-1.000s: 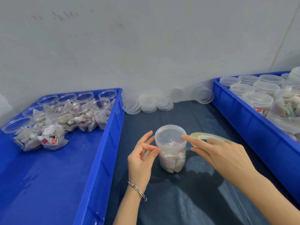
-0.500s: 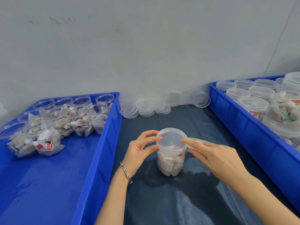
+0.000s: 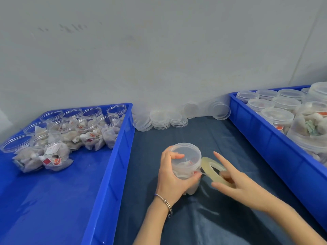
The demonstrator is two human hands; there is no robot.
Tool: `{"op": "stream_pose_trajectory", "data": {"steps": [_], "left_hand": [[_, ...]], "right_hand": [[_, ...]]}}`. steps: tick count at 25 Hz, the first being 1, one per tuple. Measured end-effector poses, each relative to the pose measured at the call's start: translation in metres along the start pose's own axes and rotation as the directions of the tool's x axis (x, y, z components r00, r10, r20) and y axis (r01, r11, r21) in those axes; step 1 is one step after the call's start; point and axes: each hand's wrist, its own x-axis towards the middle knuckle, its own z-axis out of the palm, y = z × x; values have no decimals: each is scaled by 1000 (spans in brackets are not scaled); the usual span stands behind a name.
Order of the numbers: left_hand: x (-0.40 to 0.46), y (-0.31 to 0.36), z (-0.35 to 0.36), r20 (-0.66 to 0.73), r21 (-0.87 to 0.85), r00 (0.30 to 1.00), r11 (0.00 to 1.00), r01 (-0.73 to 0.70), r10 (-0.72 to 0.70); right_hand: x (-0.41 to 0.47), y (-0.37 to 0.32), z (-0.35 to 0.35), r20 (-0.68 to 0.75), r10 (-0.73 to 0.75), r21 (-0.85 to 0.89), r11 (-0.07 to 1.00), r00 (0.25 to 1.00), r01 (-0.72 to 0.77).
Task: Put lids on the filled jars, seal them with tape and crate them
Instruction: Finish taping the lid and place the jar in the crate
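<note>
A: Where is the jar now?

B: It stands on the dark cloth between the two blue crates, with its lid already on. The left hand grasps it; the fingers curl around the side wall and the thumb lies near the lid's rim.

A: And the tape?

B: The tape roll is just beside the jar, on its right. The right hand carries it with fingers through the hole, I think, while the other fingers are spread out straight. A thin strip seems to run from the roll to the jar's wall.

A: How will the jar handle?

B: I judge it is light: thin clear plastic, filled only with tea bags. The wall is smooth, so it can slip or turn in the hand, and it may bend if squeezed hard. Better to hold low on the wall, under the lid's rim, so the seam stays free for tape.

A: Anything that can go wrong?

B: The tape is thin and sticky; it may fold on itself, or pull the light jar over.
</note>
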Motion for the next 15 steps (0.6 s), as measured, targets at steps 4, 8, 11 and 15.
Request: {"op": "stream_pose_trajectory", "data": {"steps": [4, 8, 11, 15], "left_hand": [[8, 0, -11, 101, 10, 994, 999, 40, -40], [17, 0, -30, 250, 1, 962, 994, 112, -109], [15, -1, -42, 395, -64, 908, 981, 183, -143], [9, 2, -51, 531, -69, 832, 970, 235, -163]], "right_hand": [[-23, 21, -19, 96, -38, -340, 938, 995, 69], [-40, 18, -62, -75, -326, -631, 748, 942, 208], [-37, 4, -79, -129, -256, -663, 741, 958, 109], [1, -12, -59, -78, -116, -729, 684, 990, 23]]}}
